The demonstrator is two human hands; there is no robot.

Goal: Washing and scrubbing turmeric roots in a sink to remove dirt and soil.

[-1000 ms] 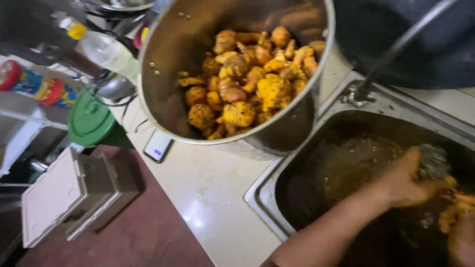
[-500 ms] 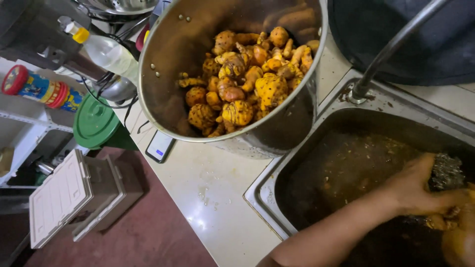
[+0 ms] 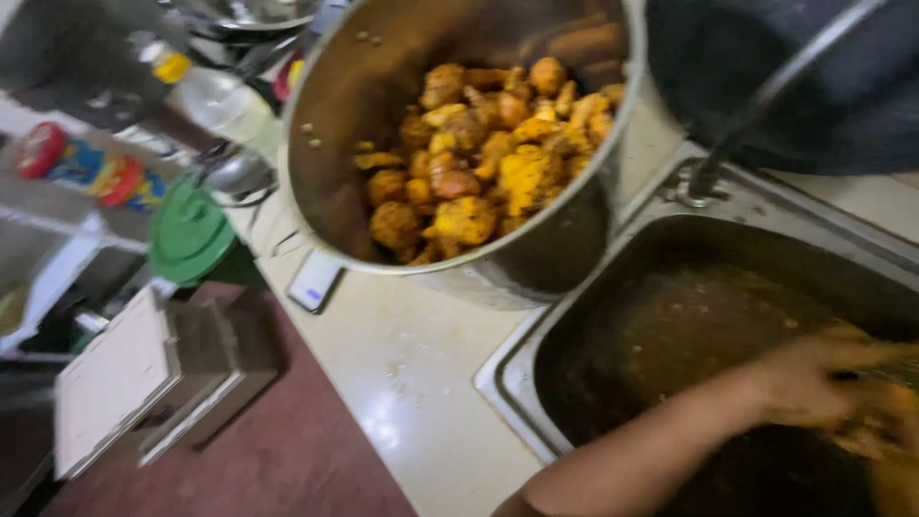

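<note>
My left hand reaches into the steel sink, which holds muddy brown water. Its fingers are closed around a dark grey scrubber that is blurred by motion. My right hand shows only partly at the right edge. It is stained yellow and grips a yellow root against the scrubber. A large steel pot stands on the counter just left of the sink, tilted toward me and filled with several yellow-orange roots.
A tap pipe rises behind the sink under a dark pan. On the pale counter lies a small white device. A green lid, a plastic bottle, a colourful can and a white box sit at the left.
The view has shifted slightly. My left hand with the scrubber moved lower and to the right in the sink, closer to my right hand.
</note>
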